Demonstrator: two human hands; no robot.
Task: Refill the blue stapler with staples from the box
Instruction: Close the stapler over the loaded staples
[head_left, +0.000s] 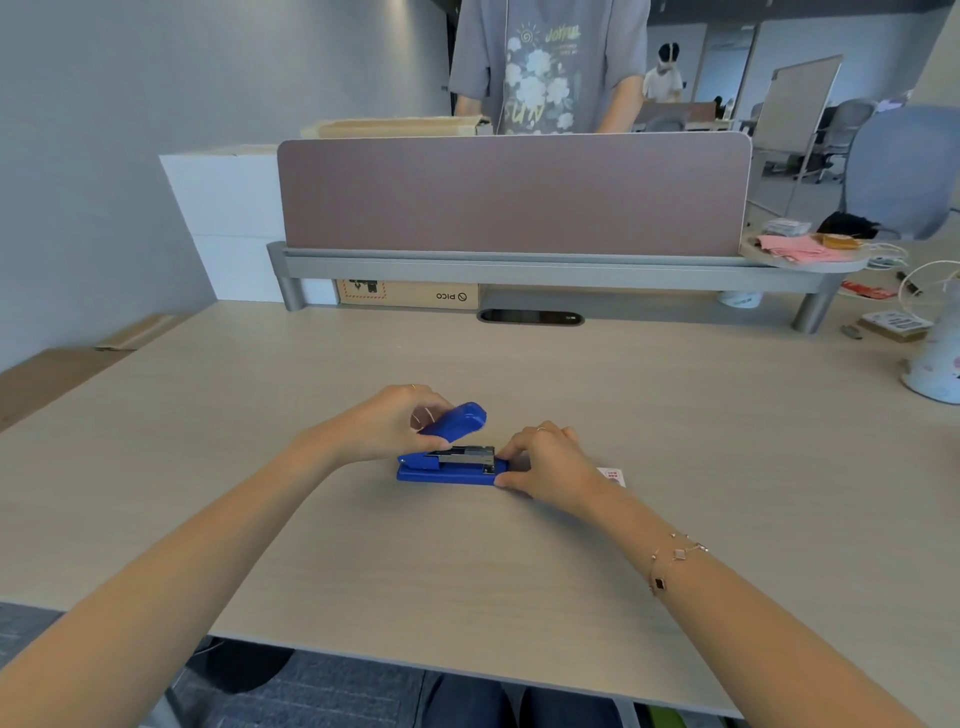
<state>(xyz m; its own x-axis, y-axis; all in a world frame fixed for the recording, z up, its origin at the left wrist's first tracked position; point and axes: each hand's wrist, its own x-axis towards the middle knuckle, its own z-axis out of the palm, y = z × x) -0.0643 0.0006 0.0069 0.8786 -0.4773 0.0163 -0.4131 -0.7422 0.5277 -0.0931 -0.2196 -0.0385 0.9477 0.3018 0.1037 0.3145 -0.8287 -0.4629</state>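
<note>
Blue plastic stapler (447, 460): our left hand (384, 423) holds its lid raised; right hand (545, 462) pinches the nose; small white staple box (613, 475), perhaps, at three o'clock.

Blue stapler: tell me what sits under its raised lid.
Under the lifted lid of the blue stapler, held up by the left hand, lies the metal staple channel. Its inside is too small to tell whether staples are loaded.
</note>
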